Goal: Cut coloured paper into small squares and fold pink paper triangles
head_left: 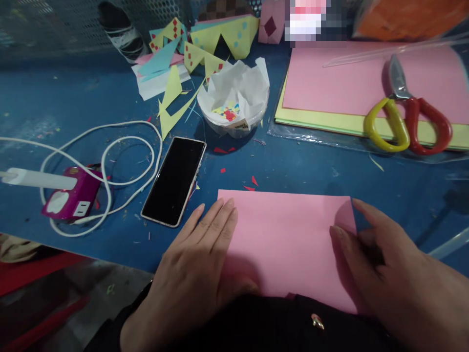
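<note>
At the near side of the blue bench (330, 171), the pink paper (289, 234) lies between two hands. Think of it as the middle of a clock, with 12 far from the person. At 9 o'clock the left hand (201, 259) lies flat on it, fingers straight, gripping nothing. At 3 o'clock the right hand (395, 264) has its thumb on top and its pointing finger by the far corner. I cannot tell if it pinches the edge, as its other fingers are tucked away.

This looks like the part where the paper is held flat and made straight. The next move seems to need even edges and a paper that does not slip.

The phone (174, 181) is at 10 o'clock, and past it is a purple box (86, 193). The bowl (220, 128) is at 11 o'clock with little bits (229, 111) in it, and cut shapes (234, 36) are behind. Between 1 and 2 o'clock, the scissors (401, 90) lie on more sheets (330, 83).

The black top (278, 322) hides the pink paper's near edge. I cannot see if it is folded. At 1 o'clock, far off, an orange thing (414, 19) is cut off.
</note>
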Available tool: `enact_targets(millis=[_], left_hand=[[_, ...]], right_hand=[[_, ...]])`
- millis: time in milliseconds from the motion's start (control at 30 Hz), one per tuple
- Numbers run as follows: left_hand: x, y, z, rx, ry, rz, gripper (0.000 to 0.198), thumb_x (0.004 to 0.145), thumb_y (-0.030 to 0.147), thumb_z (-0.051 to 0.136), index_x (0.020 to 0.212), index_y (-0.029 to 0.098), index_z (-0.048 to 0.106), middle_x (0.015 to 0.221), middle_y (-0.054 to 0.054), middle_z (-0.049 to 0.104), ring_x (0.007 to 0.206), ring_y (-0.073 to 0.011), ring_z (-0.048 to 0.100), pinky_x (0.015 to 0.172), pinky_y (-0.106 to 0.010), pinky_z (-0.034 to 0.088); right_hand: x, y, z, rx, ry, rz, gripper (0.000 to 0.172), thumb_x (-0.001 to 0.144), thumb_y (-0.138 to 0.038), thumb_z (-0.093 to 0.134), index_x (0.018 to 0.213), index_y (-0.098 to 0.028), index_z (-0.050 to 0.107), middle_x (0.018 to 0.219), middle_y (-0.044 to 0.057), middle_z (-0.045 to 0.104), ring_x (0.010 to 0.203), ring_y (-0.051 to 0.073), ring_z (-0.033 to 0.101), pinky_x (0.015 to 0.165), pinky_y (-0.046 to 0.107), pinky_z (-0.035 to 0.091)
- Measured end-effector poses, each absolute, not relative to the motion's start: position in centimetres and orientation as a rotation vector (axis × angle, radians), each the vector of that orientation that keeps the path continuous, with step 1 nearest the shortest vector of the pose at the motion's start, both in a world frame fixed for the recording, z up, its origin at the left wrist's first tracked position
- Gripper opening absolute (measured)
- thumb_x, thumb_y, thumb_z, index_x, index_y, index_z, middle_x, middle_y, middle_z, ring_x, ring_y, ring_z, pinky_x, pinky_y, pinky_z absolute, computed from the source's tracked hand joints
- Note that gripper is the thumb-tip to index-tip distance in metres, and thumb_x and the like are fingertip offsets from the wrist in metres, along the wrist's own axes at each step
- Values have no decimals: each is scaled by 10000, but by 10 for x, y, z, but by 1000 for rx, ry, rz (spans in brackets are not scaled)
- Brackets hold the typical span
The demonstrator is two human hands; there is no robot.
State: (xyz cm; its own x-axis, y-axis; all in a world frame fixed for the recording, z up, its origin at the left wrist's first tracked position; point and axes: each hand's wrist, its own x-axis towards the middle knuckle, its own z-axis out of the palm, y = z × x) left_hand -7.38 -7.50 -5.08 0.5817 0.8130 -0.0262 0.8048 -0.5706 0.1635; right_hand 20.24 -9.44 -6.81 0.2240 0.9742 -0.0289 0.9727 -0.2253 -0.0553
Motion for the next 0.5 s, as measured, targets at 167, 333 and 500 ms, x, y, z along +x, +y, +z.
enact_targets(millis=[167,333,500], left_hand=[[-73,-74,-51,2643,1374,49,916,896,738,410,1459,17,440,1510,-224,478,1416,-345,444,1194,-516,303],[-71,-68,-49,2698,1354,46,940,863,792,381,1418,46,514,1446,-226,558,1361,-373,508,1171,-548,325],[-67,-60,-45,2843,1252,23,954,821,849,338,1345,101,615,1353,-273,620,1248,-447,589,1061,-662,398]], right_hand=[[202,-94,-69,-2411,-1947,41,464,933,-542,528,1327,-299,555,894,41,804,461,267,688,374,358,419],[199,-92,-66,-2362,-1995,40,439,942,-452,520,1317,-226,561,753,19,785,453,255,686,376,321,379],[195,-87,-62,-2338,-1944,106,480,920,-383,523,1332,-139,557,659,18,751,448,230,683,396,286,354]])
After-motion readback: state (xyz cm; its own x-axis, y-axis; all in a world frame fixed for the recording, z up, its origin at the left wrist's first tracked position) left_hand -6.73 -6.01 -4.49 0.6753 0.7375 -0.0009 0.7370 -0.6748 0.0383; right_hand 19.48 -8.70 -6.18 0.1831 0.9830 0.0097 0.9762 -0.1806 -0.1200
